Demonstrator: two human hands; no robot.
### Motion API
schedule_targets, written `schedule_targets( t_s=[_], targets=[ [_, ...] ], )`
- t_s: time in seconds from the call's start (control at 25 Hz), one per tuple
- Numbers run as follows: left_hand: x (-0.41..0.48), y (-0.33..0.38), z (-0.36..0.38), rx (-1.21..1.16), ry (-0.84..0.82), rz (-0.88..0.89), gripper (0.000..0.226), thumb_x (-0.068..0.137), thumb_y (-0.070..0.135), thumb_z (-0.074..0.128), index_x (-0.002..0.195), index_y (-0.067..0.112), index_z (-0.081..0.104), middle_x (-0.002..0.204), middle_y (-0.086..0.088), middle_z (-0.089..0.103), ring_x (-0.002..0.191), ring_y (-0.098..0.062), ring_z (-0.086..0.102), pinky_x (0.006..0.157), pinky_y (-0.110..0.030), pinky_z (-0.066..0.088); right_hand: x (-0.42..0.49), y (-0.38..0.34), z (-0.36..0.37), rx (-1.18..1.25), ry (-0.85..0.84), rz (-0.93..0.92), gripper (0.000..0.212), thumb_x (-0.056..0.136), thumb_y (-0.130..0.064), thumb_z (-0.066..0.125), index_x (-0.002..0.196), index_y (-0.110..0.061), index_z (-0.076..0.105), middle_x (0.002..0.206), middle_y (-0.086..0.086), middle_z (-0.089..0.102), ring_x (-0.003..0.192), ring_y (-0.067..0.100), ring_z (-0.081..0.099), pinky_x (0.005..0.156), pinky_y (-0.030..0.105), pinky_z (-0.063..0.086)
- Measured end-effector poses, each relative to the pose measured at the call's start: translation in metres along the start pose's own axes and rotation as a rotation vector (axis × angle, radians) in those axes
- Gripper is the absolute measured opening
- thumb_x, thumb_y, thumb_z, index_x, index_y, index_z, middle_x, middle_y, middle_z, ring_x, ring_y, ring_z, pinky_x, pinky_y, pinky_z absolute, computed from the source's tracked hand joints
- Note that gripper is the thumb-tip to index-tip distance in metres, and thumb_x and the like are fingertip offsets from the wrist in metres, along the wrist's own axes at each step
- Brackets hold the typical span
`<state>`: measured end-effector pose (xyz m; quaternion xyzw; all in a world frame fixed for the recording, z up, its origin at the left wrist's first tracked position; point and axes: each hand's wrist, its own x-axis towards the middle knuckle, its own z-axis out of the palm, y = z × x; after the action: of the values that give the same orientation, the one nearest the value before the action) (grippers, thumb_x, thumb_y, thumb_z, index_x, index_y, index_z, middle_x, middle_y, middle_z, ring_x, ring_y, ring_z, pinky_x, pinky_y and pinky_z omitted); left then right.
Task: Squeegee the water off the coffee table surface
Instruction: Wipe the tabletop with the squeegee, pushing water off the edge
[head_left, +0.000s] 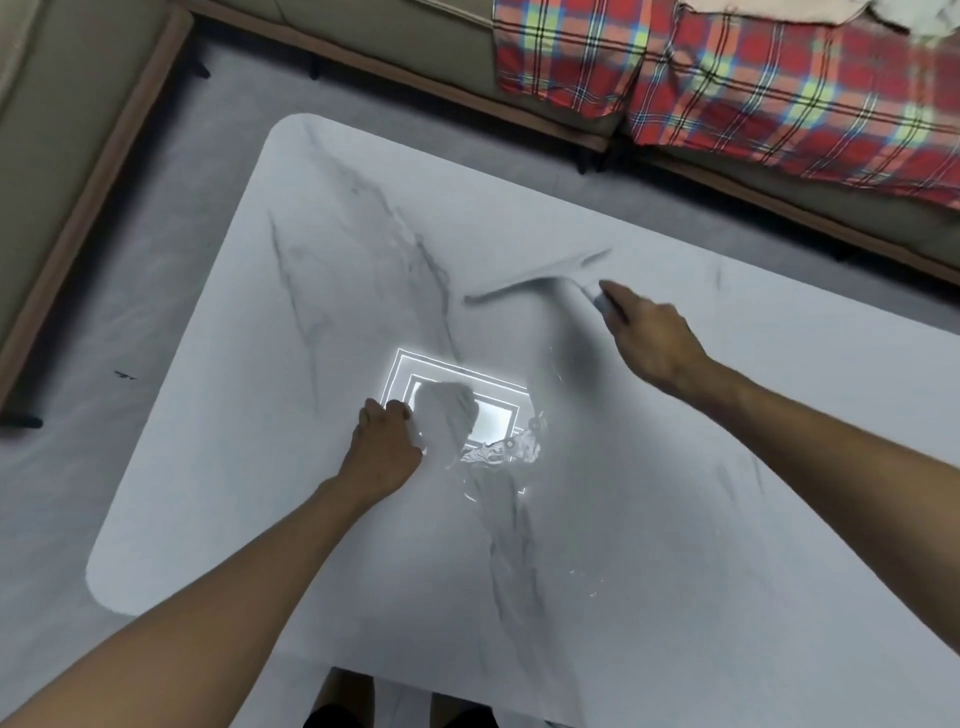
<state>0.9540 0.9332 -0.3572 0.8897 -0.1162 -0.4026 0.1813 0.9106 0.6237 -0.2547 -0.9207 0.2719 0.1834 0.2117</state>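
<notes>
A white marble-look coffee table (311, 519) with grey veins fills the view. My right hand (652, 332) grips the handle of a squeegee (540, 283), whose blurred blade lies across the far middle of the tabletop. My left hand (382, 449) is closed on a white cloth (447, 418) pressed to the table near its centre. Water (501, 449) glistens in a puddle just right of the cloth, and small droplets (587, 582) sit nearer to me. A bright ceiling-light reflection frames the cloth.
A beige sofa (395, 36) runs along the far side, with a red plaid blanket (753, 88) draped over it. Another sofa section (62, 156) stands at the left. Grey floor (156, 218) surrounds the table. My legs (343, 696) show at the near edge.
</notes>
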Motion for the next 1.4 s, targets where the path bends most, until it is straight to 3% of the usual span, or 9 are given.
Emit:
schedule_targets(
  t_s=[0.24,0.4,0.48,0.68,0.88,1.0,1.12,1.24,1.4],
  targets=[
    [0.017,0.004,0.008,0.053,-0.096,-0.103,0.048,0.087,0.009,0.043,0.134,0.004,0.032,0.149,-0.039,0.013,0.145,-0.047,0.008,0.112,-0.043,0.027,-0.016,0.015,0.024,-0.022,-0.028,0.0,0.034,0.103,-0.035,0.025,0.131,-0.023,0.04,0.094,0.02,0.065,0.087,0.046,0.059,0.072,0.044,0.046],
    [0.02,0.006,0.005,0.005,-0.125,-0.135,0.048,0.076,0.01,0.046,0.123,0.012,0.036,0.14,-0.036,0.023,0.134,-0.046,0.026,0.091,-0.034,0.037,-0.106,0.051,0.022,-0.145,-0.231,0.018,0.043,0.103,-0.037,0.024,0.146,-0.036,0.027,0.081,0.007,0.064,0.074,0.033,0.061,0.067,0.038,0.05],
    [0.019,0.008,0.005,0.004,-0.148,-0.15,0.049,0.077,0.008,0.045,0.124,0.013,0.035,0.147,-0.04,0.012,0.142,-0.05,0.013,0.099,-0.039,0.035,-0.113,0.058,0.01,-0.125,-0.23,0.01,0.042,0.102,-0.042,0.025,0.143,-0.036,0.032,0.085,0.009,0.068,0.078,0.036,0.064,0.072,0.039,0.052],
    [0.021,0.015,0.01,0.012,-0.138,-0.185,0.057,0.077,0.006,0.044,0.132,0.011,0.031,0.151,-0.041,-0.005,0.145,-0.049,-0.009,0.113,-0.045,0.025,0.013,0.037,-0.022,0.027,0.096,0.063,0.038,0.104,-0.035,0.029,0.132,-0.016,0.045,0.115,0.026,0.064,0.104,0.049,0.058,0.087,0.049,0.047],
    [0.022,0.013,0.014,0.005,-0.123,-0.178,0.059,0.076,0.005,0.045,0.133,0.007,0.03,0.15,-0.043,-0.003,0.145,-0.05,-0.007,0.109,-0.044,0.03,0.078,0.026,-0.02,0.111,0.06,0.246,0.026,0.102,-0.025,0.026,0.114,-0.011,0.044,0.11,0.022,0.06,0.092,0.042,0.061,0.059,0.042,0.052],
    [0.023,0.018,0.012,-0.005,-0.138,-0.198,0.06,0.075,0.005,0.044,0.133,0.007,0.03,0.149,-0.045,-0.003,0.144,-0.051,-0.008,0.111,-0.045,0.028,0.027,0.031,0.013,0.056,0.061,0.215,0.035,0.104,-0.024,0.024,0.134,-0.012,0.036,0.109,0.025,0.062,0.101,0.046,0.056,0.076,0.045,0.045],
    [0.021,0.019,0.008,-0.002,-0.163,-0.205,0.061,0.075,0.007,0.044,0.134,0.008,0.029,0.15,-0.043,-0.006,0.144,-0.05,-0.01,0.113,-0.047,0.029,-0.047,0.04,0.037,0.082,-0.053,0.234,0.044,0.103,-0.024,0.027,0.147,-0.022,0.024,0.102,0.025,0.065,0.094,0.045,0.059,0.071,0.038,0.037],
    [0.02,0.02,0.004,-0.001,-0.175,-0.197,0.06,0.076,0.008,0.045,0.133,0.009,0.03,0.151,-0.041,-0.007,0.145,-0.048,-0.01,0.111,-0.046,0.031,-0.086,0.037,0.027,0.041,-0.186,0.208,0.042,0.102,-0.032,0.027,0.143,-0.024,0.032,0.097,0.019,0.067,0.091,0.043,0.061,0.071,0.036,0.043],
    [0.021,0.022,-0.001,-0.027,-0.18,-0.198,0.042,0.077,0.011,0.047,0.116,0.016,0.035,0.15,-0.042,-0.002,0.145,-0.049,-0.005,0.098,-0.04,0.038,-0.009,0.003,-0.009,0.069,0.011,0.072,0.036,0.104,-0.028,0.029,0.131,-0.012,0.045,0.107,0.025,0.066,0.098,0.049,0.058,0.081,0.045,0.045]
  ],
)
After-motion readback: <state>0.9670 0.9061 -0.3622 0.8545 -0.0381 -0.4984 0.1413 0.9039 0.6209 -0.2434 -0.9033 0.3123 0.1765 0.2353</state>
